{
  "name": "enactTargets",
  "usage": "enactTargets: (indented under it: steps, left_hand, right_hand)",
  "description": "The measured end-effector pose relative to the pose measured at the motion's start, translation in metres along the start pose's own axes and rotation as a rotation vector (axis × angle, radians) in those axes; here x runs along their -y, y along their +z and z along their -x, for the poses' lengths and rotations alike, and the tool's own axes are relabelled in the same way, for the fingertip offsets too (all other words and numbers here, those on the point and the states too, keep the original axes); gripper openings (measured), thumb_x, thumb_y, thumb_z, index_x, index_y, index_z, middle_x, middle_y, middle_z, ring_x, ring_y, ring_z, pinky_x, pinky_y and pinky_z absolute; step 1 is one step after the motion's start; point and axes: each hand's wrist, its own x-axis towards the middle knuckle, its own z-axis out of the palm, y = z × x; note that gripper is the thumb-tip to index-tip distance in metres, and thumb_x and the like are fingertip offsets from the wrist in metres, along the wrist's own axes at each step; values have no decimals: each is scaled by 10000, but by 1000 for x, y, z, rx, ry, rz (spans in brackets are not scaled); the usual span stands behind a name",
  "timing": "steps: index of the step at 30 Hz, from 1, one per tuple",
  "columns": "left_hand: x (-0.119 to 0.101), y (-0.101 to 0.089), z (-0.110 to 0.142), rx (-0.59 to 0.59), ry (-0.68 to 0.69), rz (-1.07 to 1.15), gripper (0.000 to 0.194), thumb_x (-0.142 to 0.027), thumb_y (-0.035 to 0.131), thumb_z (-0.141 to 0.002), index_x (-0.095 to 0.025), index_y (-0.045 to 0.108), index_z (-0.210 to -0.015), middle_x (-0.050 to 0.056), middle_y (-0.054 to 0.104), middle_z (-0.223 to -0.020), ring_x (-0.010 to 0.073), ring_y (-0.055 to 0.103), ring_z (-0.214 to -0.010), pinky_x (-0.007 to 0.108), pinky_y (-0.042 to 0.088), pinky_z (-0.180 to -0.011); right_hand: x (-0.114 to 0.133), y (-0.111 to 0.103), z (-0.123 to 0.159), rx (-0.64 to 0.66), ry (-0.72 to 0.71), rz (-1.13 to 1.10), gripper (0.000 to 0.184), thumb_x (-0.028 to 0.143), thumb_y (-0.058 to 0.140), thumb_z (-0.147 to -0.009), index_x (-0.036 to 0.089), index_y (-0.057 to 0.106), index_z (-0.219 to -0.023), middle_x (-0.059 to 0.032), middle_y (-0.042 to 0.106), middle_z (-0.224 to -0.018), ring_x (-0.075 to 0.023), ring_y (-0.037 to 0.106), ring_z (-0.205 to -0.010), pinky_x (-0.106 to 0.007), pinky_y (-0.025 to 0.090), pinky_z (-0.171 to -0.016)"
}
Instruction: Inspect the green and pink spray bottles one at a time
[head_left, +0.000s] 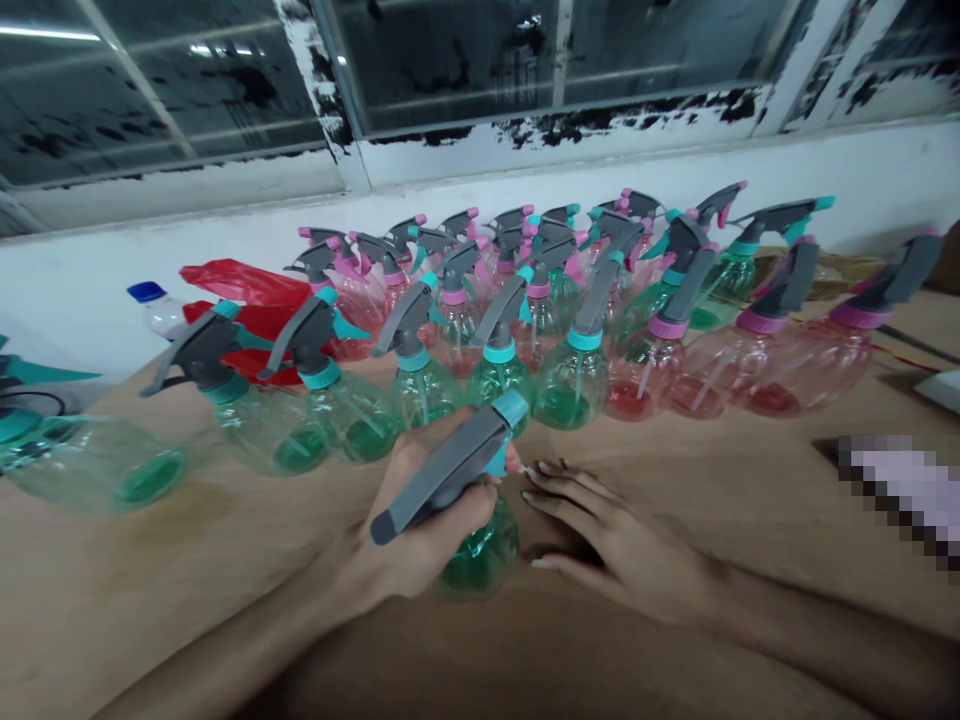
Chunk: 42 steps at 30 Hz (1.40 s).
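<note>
A green spray bottle (480, 555) with a grey and teal trigger head stands at the front of the table. My left hand (427, 510) is wrapped around its neck, just under the head, and the fingers hide the collar. To the right of that bottle, my right hand (607, 530) is open over the tabletop, fingers stretched toward the bottle and holding nothing. Just beyond my hands stands a row of similar bottles, among them a green spray bottle (571, 385) with a teal collar and a pink spray bottle (645, 375) with a pink collar.
Several more spray bottles crowd toward the wall behind. At the far left is another green bottle (82, 465). A red plastic bag (247, 290) and a blue-capped bottle (159, 308) are at the back left. A pixelated object (911, 490) lies on the wooden table (285, 560) at right.
</note>
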Motion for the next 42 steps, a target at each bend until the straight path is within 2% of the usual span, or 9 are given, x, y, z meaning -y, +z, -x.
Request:
enactTargets:
  steps: [3, 6, 10, 18, 27, 42]
  left_hand:
    - [2, -1, -1, 7, 32, 37, 219, -171, 496, -668, -256, 635, -814, 6, 707, -904, 203, 667, -790, 299, 540, -740]
    - [1, 1, -2, 14, 34, 93, 323, -149, 509, -675, -261, 656, -939, 9, 707, -1027, 204, 670, -875, 288, 536, -778]
    - [-2, 3, -2, 21, 34, 145, 394, -120, 521, -702, -264, 650, -1045, 14, 686, -1119, 192, 675, -888, 277, 534, -787]
    - [0, 5, -2, -1, 7, 153, 428, -125, 533, -707, -278, 653, -1088, 9, 703, -1085, 185, 689, -824, 276, 536, -766]
    - [-2, 6, -3, -7, 4, 164, 417, -126, 532, -701, -272, 654, -1073, 11, 681, -1141, 179, 684, -814, 280, 536, -783]
    - [-2, 7, -3, -30, -15, 122, 392, -146, 532, -704, -277, 655, -1053, -3, 712, -1057, 172, 690, -797, 263, 545, -775]
  right_hand:
    - [0, 0, 0, -8, 5, -9, 525, 440, 514, -900, 172, 457, -1347, -101, 512, -1375, -253, 390, -1322, -484, 352, -1085]
    - [1, -1, 0, -9, 6, -7, 514, 432, 517, -899, 166, 471, -1336, -104, 525, -1362, -249, 400, -1315, -469, 362, -1081]
    - [2, -2, -1, -19, 3, -5, 508, 422, 536, -891, 168, 483, -1329, -103, 532, -1356, -249, 409, -1309, -469, 363, -1079]
    - [0, 0, -1, -18, 1, -13, 515, 422, 550, -883, 165, 489, -1325, -111, 536, -1349, -253, 414, -1304, -469, 369, -1074]
    - [0, 0, -1, -22, -2, -14, 530, 431, 542, -886, 147, 480, -1328, -113, 532, -1353, -252, 401, -1313, -467, 371, -1074]
    - [0, 1, -1, -27, -4, -1, 523, 436, 539, -885, 146, 493, -1317, -113, 534, -1353, -253, 413, -1305, -471, 373, -1070]
